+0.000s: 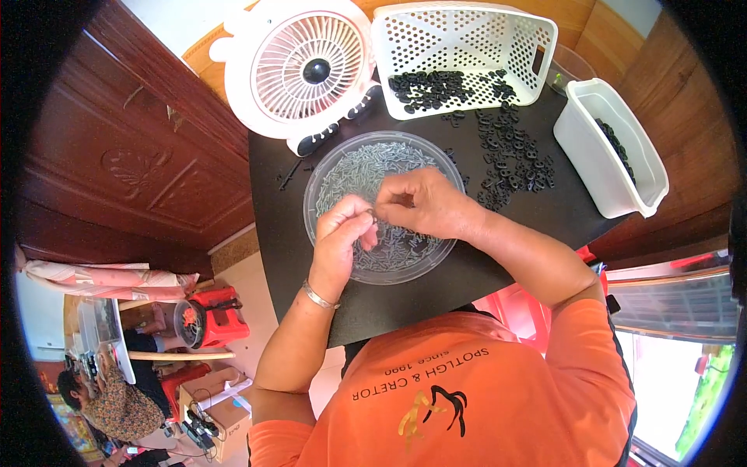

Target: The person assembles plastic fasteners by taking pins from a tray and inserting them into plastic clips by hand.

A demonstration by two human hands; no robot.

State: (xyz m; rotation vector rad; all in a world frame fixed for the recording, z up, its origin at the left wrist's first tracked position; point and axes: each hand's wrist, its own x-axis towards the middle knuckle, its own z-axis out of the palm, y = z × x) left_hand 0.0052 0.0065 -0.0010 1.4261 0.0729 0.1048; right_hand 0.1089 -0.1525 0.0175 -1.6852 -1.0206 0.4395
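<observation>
A round clear plastic tub stands on the dark table, filled with a heap of small grey metal screws. Above it my two hands come together, fingertips nearly touching. My left hand, with a bracelet on its wrist, is closed in a pinch. My right hand is also pinched, thumb against fingers. Something tiny and dark shows between the fingertips, too small to name. Right of the tub, many small black plastic parts lie loose on the tabletop.
A white fan stands at the back left. Behind the tub, a white perforated basket holds more black parts, as does a white bin at the right. The dark table has a curved edge. Another person sits at far left.
</observation>
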